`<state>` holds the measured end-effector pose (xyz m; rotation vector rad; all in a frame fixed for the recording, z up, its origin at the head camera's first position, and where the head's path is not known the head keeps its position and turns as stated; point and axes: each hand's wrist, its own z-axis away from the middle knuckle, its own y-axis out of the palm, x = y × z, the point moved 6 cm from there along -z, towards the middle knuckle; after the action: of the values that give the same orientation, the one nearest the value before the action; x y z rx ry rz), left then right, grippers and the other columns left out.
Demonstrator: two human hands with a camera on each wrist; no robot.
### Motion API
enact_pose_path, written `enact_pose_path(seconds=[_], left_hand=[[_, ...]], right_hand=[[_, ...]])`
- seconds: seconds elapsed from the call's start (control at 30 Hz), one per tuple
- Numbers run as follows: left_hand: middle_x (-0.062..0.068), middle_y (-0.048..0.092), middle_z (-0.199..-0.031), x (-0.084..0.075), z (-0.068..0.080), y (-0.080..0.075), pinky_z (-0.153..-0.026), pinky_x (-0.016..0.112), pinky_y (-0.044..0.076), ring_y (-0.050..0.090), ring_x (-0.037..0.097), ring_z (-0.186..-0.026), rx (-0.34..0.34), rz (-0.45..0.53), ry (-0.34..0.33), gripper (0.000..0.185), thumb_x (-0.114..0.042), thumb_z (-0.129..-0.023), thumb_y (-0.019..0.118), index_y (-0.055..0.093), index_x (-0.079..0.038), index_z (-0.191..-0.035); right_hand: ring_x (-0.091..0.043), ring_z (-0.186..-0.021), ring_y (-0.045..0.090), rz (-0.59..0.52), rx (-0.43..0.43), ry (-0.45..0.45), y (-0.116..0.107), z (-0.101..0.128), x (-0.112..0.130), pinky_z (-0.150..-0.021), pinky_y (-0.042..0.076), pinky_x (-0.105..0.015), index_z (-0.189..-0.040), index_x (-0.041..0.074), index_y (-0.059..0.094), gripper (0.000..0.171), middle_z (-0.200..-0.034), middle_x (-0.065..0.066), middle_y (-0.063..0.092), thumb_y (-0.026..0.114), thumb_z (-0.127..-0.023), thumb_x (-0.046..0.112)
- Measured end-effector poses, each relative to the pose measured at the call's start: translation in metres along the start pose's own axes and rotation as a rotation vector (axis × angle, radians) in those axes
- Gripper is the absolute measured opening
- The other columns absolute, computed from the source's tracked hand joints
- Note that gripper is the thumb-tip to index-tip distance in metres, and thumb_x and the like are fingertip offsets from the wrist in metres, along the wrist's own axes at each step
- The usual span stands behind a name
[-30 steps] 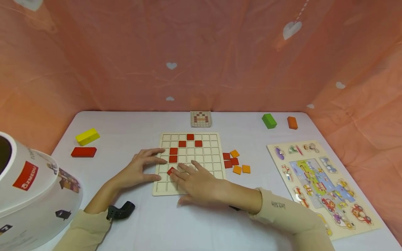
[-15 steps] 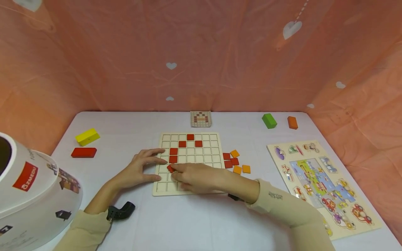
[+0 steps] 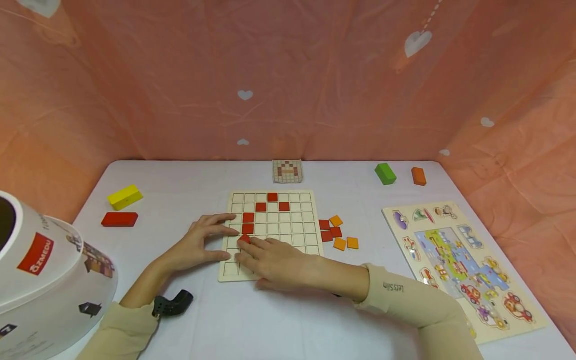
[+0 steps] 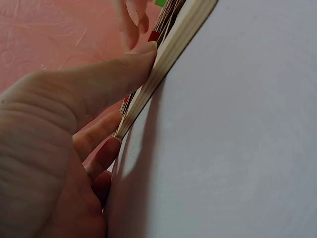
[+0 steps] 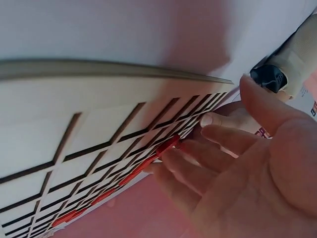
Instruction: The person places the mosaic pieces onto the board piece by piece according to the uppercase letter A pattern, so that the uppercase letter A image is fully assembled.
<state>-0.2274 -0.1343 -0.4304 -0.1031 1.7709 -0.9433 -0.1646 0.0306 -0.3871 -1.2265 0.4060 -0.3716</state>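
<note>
And here the right hand (image 3: pixel 279 262) is working low on the left part of the grid board (image 3: pixel 285 229), its fingers lying nearly straight and its thumb standing well apart from them. The fingertips are touching a red tile (image 3: pixel 244 239), partly covering it — they are not curling around it, and the tile is showing a corner just below the lowest red tile of its neighbours. Whether it is sitting fully inside a square, you cannot tell.

The left hand (image 3: pixel 195 245) is resting at the board's left edge, fingers spreading loosely and thumb lying apart, fingertips touching the rim without wrapping round it. A black strap (image 3: pixel 173 303) is sitting at that wrist.

Up the board, five red squares (image 3: pixel 248 228) are occupying grid cells: one at the top, two beneath it, two more stacked down the left. Just beside the board's right edge, three spare red pieces (image 3: pixel 336 231) and three orange tiles (image 3: pixel 353 243) are lying in a loose group.

Beyond the board, a pattern card (image 3: pixel 288 171) is lying near the table's far edge. Over on the right, a picture puzzle (image 3: pixel 490 332) is lying at an angle, with a green block (image 3: pixel 385 174) and an orange block (image 3: pixel 419 176) behind it. On the left, a yellow block (image 3: pixel 125 197) and a red block (image 3: pixel 119 219) are sitting near a white container (image 3: pixel 54 305).
</note>
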Motion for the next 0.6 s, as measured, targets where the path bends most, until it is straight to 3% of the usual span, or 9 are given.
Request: enact_pose_path(seconds=[0.13,0.3,0.43,0.6], left_hand=[[0.008,0.042,-0.153,0.0002,0.0002,0.0003,-0.105,0.066,0.016,0.028,0.035,-0.139,0.003,-0.003,-0.004,0.043,-0.027,-0.081,0.083,0.071,-0.019,-0.122],[0.007,0.041,-0.153,0.0008,0.0004,0.0002,-0.104,0.068,0.017,0.028,0.034,-0.139,0.005,-0.012,-0.009,0.042,-0.028,-0.082,0.082,0.071,-0.020,-0.122],[0.008,0.042,-0.153,0.0004,0.0004,0.0001,-0.105,0.067,0.017,0.028,0.035,-0.139,0.004,-0.008,-0.004,0.042,-0.028,-0.082,0.082,0.071,-0.019,-0.122],[0.008,0.041,-0.153,0.0003,0.0006,0.0002,-0.104,0.066,0.017,0.028,0.034,-0.139,0.003,-0.001,-0.004,0.044,-0.029,-0.081,0.083,0.071,-0.018,-0.122]], right_hand=[[-0.024,-0.147,0.030,-0.030,-0.001,-0.023,0.0009,-0.0009,-0.0008,-0.113,0.032,-0.036,-0.156,0.013,0.033,0.070,-0.161,-0.010,0.030,0.060,-0.098,0.044],[-0.027,-0.144,0.035,-0.073,-0.039,-0.048,-0.0010,-0.0011,-0.0041,-0.109,0.038,-0.039,-0.157,0.019,0.032,0.073,-0.159,-0.011,0.033,0.064,-0.096,0.043],[-0.027,-0.143,0.035,-0.020,-0.038,-0.042,0.0010,-0.0031,-0.0070,-0.107,0.041,-0.040,-0.156,0.022,0.034,0.075,-0.161,-0.010,0.030,0.065,-0.094,0.049],[-0.025,-0.148,0.026,0.018,0.007,-0.023,0.0039,-0.0049,-0.0097,-0.113,0.032,-0.040,-0.156,0.015,0.033,0.078,-0.162,-0.009,0.028,0.062,-0.094,0.052]])
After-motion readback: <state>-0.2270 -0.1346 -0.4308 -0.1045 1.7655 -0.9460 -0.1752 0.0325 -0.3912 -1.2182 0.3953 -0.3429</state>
